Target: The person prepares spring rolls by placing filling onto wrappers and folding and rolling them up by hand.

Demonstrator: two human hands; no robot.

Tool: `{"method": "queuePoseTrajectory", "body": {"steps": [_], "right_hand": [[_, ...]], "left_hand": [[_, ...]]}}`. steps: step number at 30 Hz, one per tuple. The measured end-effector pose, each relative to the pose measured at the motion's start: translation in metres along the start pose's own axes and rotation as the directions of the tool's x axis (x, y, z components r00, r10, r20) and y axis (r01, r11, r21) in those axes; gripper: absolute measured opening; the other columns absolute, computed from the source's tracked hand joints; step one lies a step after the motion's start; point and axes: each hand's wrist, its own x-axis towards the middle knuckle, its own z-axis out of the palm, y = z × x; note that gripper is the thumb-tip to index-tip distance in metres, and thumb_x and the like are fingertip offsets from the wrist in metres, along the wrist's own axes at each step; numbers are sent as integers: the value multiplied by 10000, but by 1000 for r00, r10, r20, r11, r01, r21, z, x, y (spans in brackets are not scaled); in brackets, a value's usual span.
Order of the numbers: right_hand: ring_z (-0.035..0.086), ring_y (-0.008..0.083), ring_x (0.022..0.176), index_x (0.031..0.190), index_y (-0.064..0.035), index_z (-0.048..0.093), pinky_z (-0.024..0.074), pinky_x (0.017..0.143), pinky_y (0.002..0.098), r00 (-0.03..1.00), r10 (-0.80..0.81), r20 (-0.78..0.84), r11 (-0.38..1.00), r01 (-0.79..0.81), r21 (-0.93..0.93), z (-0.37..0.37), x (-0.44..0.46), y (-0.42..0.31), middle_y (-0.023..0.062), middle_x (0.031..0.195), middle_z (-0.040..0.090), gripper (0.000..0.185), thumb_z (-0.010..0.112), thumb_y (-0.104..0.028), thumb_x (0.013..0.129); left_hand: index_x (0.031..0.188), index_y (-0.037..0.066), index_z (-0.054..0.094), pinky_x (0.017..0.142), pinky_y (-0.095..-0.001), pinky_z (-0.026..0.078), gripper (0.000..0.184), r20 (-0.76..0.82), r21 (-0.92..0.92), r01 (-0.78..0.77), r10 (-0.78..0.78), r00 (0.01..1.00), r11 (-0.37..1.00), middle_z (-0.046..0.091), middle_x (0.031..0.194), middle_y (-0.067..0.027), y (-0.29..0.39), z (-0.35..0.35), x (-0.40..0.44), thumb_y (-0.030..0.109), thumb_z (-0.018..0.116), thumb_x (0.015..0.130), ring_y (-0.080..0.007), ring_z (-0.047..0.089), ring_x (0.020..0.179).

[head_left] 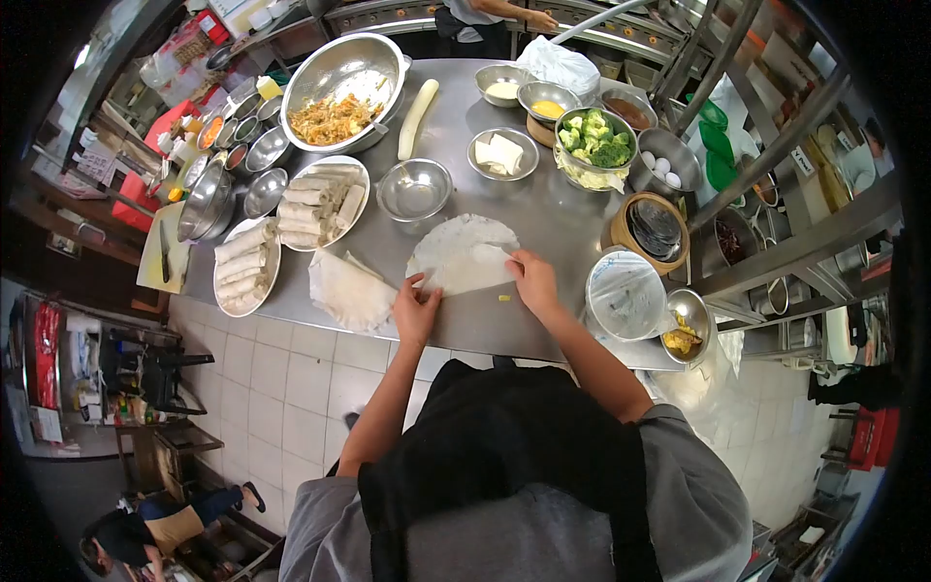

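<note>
A thin, pale round wrapper lies on the steel table in front of me, its near edge fairly straight, as if folded over. At its lower left corner, my left hand pinches that edge between thumb and fingers. The right edge is gripped by my right hand. Just below the wrapper is a small yellow-green scrap. To the left rests a stack of more wrappers, partly folded over. An oval plate and a second plate beyond it hold several pale rolls.
A large steel bowl of shredded filling stands at the back left, near a long white vegetable. A metal bowl sits beyond the wrapper. Broccoli, eggs and a steamer basket are at right. Another person works opposite.
</note>
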Motion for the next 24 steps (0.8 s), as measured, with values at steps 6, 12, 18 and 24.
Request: {"method": "queuePoseTrajectory", "body": {"steps": [6,12,18,24], "right_hand": [[676,311,853,989,-96,682,461,820,452,1000,28,2,998,-28,-49,2,-7,-6,93,959,703,226,708,-288,874],[668,300,843,965,-105,657,445,843,458,998,16,60,1000,-17,9,3,-10,-5,74,936,685,196,706,-274,880],[681,204,803,1006,-57,668,510,730,337,962,-113,249,934,17,357,-36,0,-35,89,904,717,147,694,-171,917],[624,113,768,1050,-9,680,502,697,279,991,-110,72,908,71,412,-113,31,-119,69,861,702,183,703,-136,921]], "left_hand": [[1239,139,611,897,-449,432,486,-9,281,54,-54,999,958,710,849,-43,16,-11,-6,301,778,811,-204,661,849],[1277,189,592,928,-486,378,625,52,336,74,-97,994,939,701,941,-29,2,-1,-5,418,814,739,-248,633,977],[1149,110,683,961,-443,382,455,205,195,-135,94,974,971,681,983,-69,19,-17,-7,332,823,777,-256,604,1010],[1052,7,698,849,-287,472,254,156,-426,-115,198,968,898,671,946,-48,99,-76,39,160,776,865,-157,604,929]]}}
